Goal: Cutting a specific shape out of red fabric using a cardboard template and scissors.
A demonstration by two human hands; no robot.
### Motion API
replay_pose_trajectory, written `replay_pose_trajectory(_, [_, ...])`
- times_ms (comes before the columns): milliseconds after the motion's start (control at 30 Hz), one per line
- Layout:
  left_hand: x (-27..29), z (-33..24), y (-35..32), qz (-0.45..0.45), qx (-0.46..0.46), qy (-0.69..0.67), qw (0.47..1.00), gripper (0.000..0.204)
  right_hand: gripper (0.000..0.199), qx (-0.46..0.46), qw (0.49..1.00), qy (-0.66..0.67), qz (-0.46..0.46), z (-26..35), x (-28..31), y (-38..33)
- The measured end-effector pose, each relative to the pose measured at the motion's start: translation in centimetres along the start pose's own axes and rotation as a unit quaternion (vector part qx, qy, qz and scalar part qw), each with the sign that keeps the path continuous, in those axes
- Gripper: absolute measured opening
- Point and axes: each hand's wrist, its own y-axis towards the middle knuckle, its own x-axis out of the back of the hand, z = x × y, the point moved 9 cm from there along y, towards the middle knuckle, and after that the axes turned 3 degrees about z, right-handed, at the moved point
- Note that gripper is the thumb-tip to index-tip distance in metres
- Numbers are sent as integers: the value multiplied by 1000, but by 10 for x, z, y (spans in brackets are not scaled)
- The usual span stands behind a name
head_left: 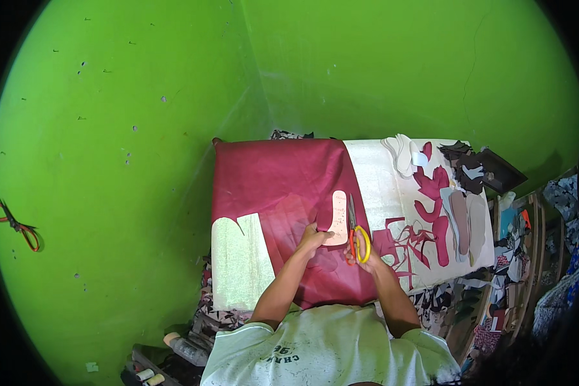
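My left hand [311,240] pinches the lower left side of a pale pink, sole-shaped pattern piece [338,222], with dark red material along its edge. In my right hand [370,262] is a pair of scissors [352,217] with one red and one yellow handle loop. The blades point away from me, just right of the pattern piece; whether they touch it I cannot tell. Under both hands spreads a large dark red sheet [270,167], draped over the table.
Dark red cutouts and strips [441,238] lie on the white tabletop [379,174] to the right. Beside them are stacked grey and brown sole shapes [459,219], white shapes [402,154] and a dark tray [505,172]. A second pair of scissors [16,225] hangs on the green wall.
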Motion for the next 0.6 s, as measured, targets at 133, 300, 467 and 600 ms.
replay_pose_trajectory(133, [0,7,1,2,-11,-26,1000,28,44,18,1000,21,2,-15,0,-20])
replay_pose_trajectory(300, [-1,4,1,5,-6,-28,1000,29,28,128,985,-20,-115,-5,5,-30])
replay_pose_trajectory(467, [-2,3,-2,10,3,-22,1000,27,33,216,949,-79,-216,34,7,-30])
replay_pose_trajectory(600, [-6,0,-2,18,7,-2,1000,27,34,229,944,-112,-210,37,16,3])
